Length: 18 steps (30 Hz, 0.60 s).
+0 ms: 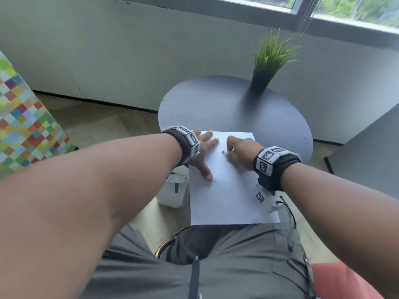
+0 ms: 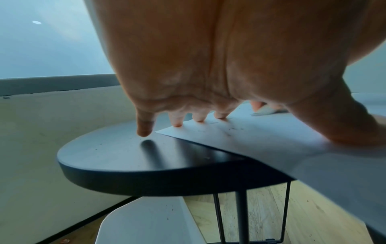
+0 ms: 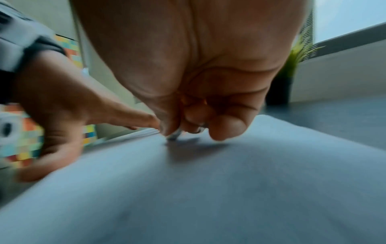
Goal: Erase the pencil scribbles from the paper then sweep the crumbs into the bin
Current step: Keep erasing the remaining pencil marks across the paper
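A white sheet of paper (image 1: pixel 228 190) lies on the round dark table (image 1: pixel 216 104), its near end overhanging the table edge. My left hand (image 1: pixel 204 152) presses flat on the sheet's left side, fingers spread and straight (image 2: pixel 177 122). My right hand (image 1: pixel 239 152) pinches a small white eraser (image 1: pixel 225 153) and holds its tip against the paper near the top middle; the eraser (image 3: pixel 174 136) shows under curled fingers in the right wrist view. Dark crumbs (image 2: pixel 234 130) speckle the paper near my left fingertips. A white bin (image 1: pixel 172 190) stands on the floor beneath the table's left side.
A potted grass plant (image 1: pixel 265 72) stands at the table's far right edge. A colourful checkered surface (image 1: pixel 23 126) is at the left. A grey cabinet (image 1: pixel 367 160) stands to the right. The table's thin black legs (image 2: pixel 242 214) stand on a wooden floor.
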{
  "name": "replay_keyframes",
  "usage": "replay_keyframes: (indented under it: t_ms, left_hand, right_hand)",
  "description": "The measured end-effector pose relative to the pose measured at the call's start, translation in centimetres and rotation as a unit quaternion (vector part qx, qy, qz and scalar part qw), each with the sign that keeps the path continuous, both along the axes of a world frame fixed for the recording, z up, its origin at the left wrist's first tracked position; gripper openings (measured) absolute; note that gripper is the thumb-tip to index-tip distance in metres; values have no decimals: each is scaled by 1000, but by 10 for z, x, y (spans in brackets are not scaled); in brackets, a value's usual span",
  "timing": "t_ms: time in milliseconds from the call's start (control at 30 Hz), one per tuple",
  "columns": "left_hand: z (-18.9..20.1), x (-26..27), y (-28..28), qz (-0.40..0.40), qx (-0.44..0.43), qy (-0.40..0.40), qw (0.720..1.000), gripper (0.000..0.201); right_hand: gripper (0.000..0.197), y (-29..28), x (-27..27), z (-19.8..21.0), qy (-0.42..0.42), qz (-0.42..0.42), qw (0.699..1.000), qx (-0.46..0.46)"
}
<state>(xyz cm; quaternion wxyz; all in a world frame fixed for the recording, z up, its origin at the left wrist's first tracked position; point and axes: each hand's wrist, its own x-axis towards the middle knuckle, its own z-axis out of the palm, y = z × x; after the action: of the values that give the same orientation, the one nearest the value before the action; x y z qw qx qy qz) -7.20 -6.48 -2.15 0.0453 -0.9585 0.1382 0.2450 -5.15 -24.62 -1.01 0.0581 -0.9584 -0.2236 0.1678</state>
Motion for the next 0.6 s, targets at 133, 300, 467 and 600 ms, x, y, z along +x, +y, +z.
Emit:
replay_keyframes:
  t_ms: [133,300,467,600]
  left_hand:
    - [0,4,3,8,-11,10,1000,137]
    - [-8,2,-6,34,-52,-39,997,129]
    - [-19,3,-1,5,-62,-66,996,133]
    - [-23,0,5,-8,-81,-65,995,137]
  right_hand:
    - [26,1,6,-11,-6,-45,999,8]
    - [25,-16,28,-6,8,-95,995,3]
    - [23,-18,14,-9,15,-41,998,40]
    - [24,-6,-7,-9,32,120,992,35]
